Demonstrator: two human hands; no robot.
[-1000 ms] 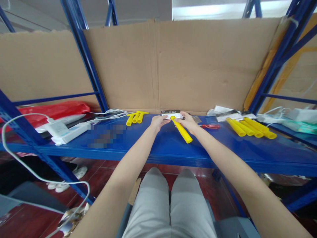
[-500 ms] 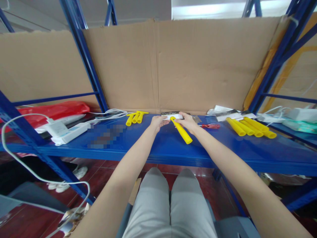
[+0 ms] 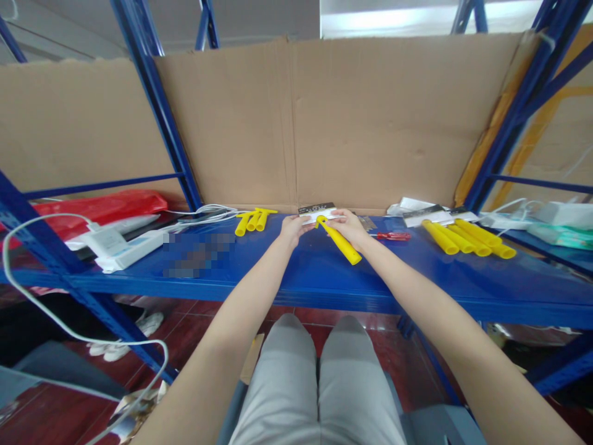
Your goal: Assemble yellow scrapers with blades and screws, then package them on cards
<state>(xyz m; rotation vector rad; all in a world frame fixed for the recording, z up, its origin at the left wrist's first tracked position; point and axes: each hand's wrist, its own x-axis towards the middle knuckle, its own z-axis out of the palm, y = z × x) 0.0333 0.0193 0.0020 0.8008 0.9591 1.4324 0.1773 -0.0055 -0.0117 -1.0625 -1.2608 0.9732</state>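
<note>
Over the middle of the blue shelf, my left hand [image 3: 295,230] and my right hand [image 3: 346,225] are both closed on a scraper. It has a yellow tubular handle [image 3: 343,245] pointing toward me and to the right. Its wide white and black head [image 3: 317,212] lies crosswise at the far end. My left fingers grip the head's left end, and my right hand holds its right end beside the handle's neck. The fingers partly hide the head. A red-handled screwdriver [image 3: 393,236] lies just right of my right hand.
Several similar yellow-handled scrapers [image 3: 456,238] lie at right. Yellow T-shaped handles [image 3: 254,220] lie left of my hands. A white power strip [image 3: 132,250] with cables and a red bag [image 3: 99,210] are farther left. A cardboard panel [image 3: 370,123] stands behind the blue shelf [image 3: 259,272].
The scraper has tilted a little in my hands: more of the head's black part shows, and the handle's near end has risen slightly. Both hands keep their hold.
</note>
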